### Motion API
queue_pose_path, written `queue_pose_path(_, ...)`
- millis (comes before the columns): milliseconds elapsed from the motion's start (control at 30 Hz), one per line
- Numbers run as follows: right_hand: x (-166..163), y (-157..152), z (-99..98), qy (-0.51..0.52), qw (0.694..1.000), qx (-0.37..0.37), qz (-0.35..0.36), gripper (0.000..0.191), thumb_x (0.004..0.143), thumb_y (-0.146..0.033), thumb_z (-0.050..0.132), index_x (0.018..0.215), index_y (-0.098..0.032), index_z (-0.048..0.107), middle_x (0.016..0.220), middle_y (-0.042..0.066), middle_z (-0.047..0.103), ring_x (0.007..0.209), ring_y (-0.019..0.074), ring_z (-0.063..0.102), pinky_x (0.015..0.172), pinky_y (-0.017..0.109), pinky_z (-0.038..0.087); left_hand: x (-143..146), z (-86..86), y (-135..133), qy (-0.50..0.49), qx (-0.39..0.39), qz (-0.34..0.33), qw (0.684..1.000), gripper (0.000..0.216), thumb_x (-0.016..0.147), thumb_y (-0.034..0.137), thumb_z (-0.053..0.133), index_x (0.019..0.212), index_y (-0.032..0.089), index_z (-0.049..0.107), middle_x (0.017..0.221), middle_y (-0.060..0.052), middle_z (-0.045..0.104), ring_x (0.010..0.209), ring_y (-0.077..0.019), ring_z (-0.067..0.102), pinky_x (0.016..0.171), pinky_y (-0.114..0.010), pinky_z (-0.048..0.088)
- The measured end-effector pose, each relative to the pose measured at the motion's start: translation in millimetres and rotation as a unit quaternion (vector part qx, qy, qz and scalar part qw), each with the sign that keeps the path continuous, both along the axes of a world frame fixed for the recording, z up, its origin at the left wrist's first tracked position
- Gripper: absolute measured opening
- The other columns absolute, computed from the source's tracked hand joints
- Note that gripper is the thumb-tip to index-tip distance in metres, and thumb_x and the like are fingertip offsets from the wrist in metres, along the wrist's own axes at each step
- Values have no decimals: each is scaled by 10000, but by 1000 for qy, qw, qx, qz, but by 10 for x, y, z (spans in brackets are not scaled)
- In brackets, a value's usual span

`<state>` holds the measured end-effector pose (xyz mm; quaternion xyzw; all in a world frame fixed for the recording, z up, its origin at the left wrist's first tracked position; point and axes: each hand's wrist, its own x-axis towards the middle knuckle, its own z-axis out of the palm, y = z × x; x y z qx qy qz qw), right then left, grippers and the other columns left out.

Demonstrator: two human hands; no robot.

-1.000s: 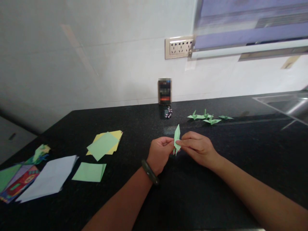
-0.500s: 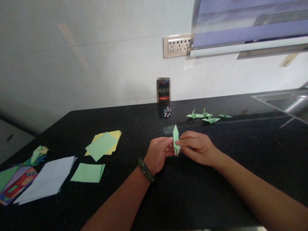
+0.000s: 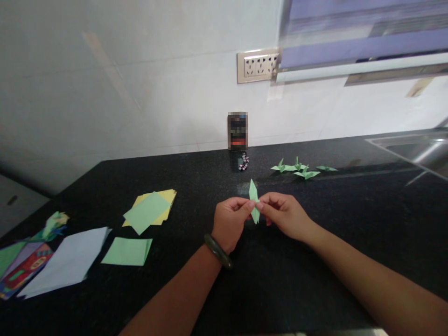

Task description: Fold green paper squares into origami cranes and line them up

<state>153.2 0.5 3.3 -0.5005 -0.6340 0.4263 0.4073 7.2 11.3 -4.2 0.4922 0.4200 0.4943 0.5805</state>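
A narrow, diamond-shaped piece of folded green origami paper stands upright between my two hands, above the dark countertop. My left hand, with a dark bangle on the wrist, pinches its left side between thumb and fingers. From the other side my right hand grips its middle, thumb in front. Both thumbs nearly meet on the paper, and some fingertips are hidden behind it. Several folded green paper cranes sit beyond my right hand.
Left lie green sheets over yellow ones, a creased green sheet, white paper and a colourful packet. A phone-like device leans on the wall behind a beaded string. A metal sink is set in at right.
My left thumb has come onto the front of the folded paper, and my right thumb now presses there too. The paper has shifted slightly left and tilted.
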Motion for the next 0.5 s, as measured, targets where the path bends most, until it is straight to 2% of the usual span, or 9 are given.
queue_pose_path(333, 8, -35, -12, -26, 1000, 2, -15, 280, 788, -380, 504, 651, -152, 590, 494, -12, 534, 420, 83, 452, 435, 204, 352, 17, 29, -20, 36, 24, -17, 999, 157, 692, 284, 626, 690, 127, 634, 583, -16, 637, 551, -120, 576, 546, -235, 452)
queue_pose_path(500, -13, -46, -41, -48, 998, 13, -41, 268, 782, -368, 515, 640, -154, 588, 514, -4, 553, 416, 81, 458, 423, 198, 345, 17, 27, -20, 69, 48, -18, 996, 149, 722, 269, 593, 676, 128, 588, 565, 0, 609, 515, -98, 540, 505, -208, 420)
